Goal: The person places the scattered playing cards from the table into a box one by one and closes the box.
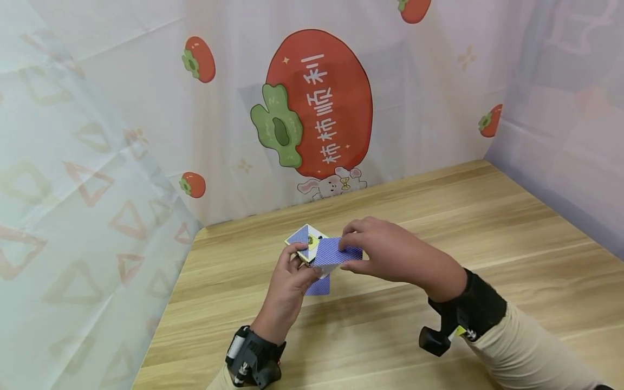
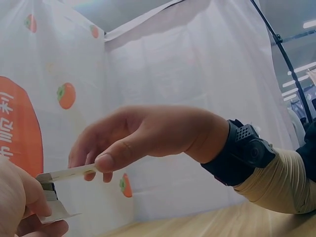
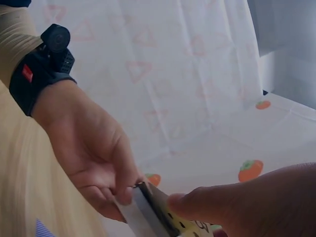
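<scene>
My left hand holds a small playing-card box with blue, white and yellow printing, over the middle of the table. My right hand pinches a flat blue-patterned piece of card at its right end, thumb below and fingers on top. This piece meets the box at the left fingers; whether the two are joined, I cannot tell. In the left wrist view the held piece looks thin and pale, with a dark part under it. From the right wrist, a yellow printed face shows beside the right thumb.
Another blue-patterned piece lies on the wooden table just below the hands. White curtains with persimmon prints stand behind and at both sides of the table. Both wrists wear black camera straps.
</scene>
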`<state>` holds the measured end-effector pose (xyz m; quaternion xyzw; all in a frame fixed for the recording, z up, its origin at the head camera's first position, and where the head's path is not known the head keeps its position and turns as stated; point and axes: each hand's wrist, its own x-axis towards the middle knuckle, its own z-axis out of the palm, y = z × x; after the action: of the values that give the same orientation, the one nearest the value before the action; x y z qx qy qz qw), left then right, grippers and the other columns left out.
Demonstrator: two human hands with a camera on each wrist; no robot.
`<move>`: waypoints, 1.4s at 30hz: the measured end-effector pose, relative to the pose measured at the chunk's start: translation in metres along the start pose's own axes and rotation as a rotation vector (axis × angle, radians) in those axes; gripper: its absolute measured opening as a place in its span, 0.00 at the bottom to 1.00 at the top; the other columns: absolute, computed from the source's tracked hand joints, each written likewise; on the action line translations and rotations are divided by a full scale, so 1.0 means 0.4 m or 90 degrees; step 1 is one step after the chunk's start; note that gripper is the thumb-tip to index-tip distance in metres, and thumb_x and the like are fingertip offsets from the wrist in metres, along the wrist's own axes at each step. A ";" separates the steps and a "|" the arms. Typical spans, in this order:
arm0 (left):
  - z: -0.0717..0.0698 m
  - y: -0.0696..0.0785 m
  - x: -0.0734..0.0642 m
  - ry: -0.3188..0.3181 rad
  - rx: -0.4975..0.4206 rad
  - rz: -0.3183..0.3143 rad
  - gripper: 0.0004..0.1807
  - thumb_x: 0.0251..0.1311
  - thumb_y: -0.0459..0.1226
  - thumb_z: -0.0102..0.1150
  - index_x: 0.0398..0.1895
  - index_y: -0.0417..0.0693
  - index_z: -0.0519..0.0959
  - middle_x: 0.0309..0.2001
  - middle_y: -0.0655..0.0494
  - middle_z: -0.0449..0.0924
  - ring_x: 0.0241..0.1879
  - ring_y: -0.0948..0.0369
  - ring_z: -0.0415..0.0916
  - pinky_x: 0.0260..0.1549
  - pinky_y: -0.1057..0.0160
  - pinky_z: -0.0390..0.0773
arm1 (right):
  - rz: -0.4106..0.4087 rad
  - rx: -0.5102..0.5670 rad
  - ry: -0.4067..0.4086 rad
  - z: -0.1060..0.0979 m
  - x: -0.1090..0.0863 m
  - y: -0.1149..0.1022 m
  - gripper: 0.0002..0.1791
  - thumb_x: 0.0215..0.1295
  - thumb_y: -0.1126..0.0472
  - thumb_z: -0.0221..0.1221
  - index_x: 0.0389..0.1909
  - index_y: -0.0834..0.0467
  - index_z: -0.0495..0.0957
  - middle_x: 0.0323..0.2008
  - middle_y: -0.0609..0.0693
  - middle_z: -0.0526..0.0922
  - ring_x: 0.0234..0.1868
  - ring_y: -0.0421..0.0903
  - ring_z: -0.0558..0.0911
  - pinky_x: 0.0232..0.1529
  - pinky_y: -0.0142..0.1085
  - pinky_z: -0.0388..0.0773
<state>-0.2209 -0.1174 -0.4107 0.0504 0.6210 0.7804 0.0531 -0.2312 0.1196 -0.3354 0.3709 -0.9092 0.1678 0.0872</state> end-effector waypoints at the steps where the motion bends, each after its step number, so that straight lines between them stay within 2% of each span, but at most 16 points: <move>1: 0.000 0.000 0.000 -0.004 0.002 0.001 0.32 0.58 0.21 0.57 0.63 0.49 0.59 0.66 0.38 0.66 0.60 0.52 0.73 0.50 0.60 0.76 | 0.006 -0.007 0.005 0.005 0.002 -0.003 0.19 0.61 0.45 0.70 0.48 0.51 0.86 0.51 0.47 0.82 0.50 0.46 0.80 0.45 0.37 0.81; 5: -0.001 0.001 -0.001 -0.013 0.008 0.006 0.31 0.60 0.22 0.56 0.63 0.47 0.58 0.66 0.37 0.65 0.60 0.53 0.73 0.51 0.60 0.76 | 0.021 -0.023 0.010 0.018 0.009 -0.012 0.21 0.60 0.42 0.69 0.49 0.50 0.86 0.50 0.47 0.83 0.49 0.46 0.80 0.44 0.37 0.81; 14: -0.004 0.000 0.008 0.030 -0.006 0.015 0.28 0.63 0.21 0.53 0.64 0.46 0.59 0.66 0.36 0.64 0.56 0.55 0.75 0.48 0.61 0.78 | -0.014 0.014 -0.032 0.001 -0.008 -0.018 0.17 0.60 0.44 0.70 0.46 0.48 0.85 0.48 0.44 0.83 0.48 0.43 0.78 0.45 0.38 0.80; 21: -0.006 0.000 0.007 0.049 -0.010 0.007 0.32 0.59 0.21 0.55 0.65 0.47 0.59 0.66 0.38 0.65 0.54 0.54 0.73 0.45 0.63 0.78 | -0.009 0.016 -0.053 -0.012 -0.013 -0.014 0.19 0.59 0.44 0.71 0.48 0.48 0.85 0.50 0.45 0.83 0.49 0.44 0.78 0.48 0.39 0.80; 31: -0.008 0.001 0.007 0.056 -0.014 0.003 0.32 0.61 0.21 0.57 0.66 0.47 0.59 0.67 0.38 0.65 0.58 0.49 0.71 0.47 0.63 0.78 | 0.002 0.008 -0.020 -0.011 -0.010 -0.007 0.18 0.60 0.45 0.71 0.47 0.48 0.85 0.49 0.44 0.83 0.48 0.43 0.78 0.46 0.37 0.80; 38: -0.008 0.000 0.009 0.053 -0.015 0.008 0.32 0.60 0.21 0.56 0.64 0.47 0.59 0.65 0.39 0.66 0.53 0.55 0.74 0.45 0.63 0.79 | 0.005 0.019 -0.006 -0.014 -0.010 -0.009 0.17 0.59 0.45 0.71 0.46 0.48 0.85 0.49 0.44 0.83 0.49 0.44 0.78 0.47 0.37 0.80; 42: -0.007 -0.002 0.008 0.052 -0.014 0.010 0.32 0.59 0.20 0.57 0.64 0.47 0.60 0.65 0.38 0.66 0.54 0.54 0.74 0.46 0.62 0.79 | 0.010 0.001 0.003 -0.012 -0.008 -0.011 0.17 0.59 0.45 0.71 0.45 0.49 0.86 0.49 0.45 0.83 0.49 0.45 0.79 0.47 0.38 0.80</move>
<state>-0.2245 -0.1194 -0.4119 0.0228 0.6134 0.7891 0.0222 -0.2258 0.1205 -0.3309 0.3638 -0.9116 0.1702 0.0874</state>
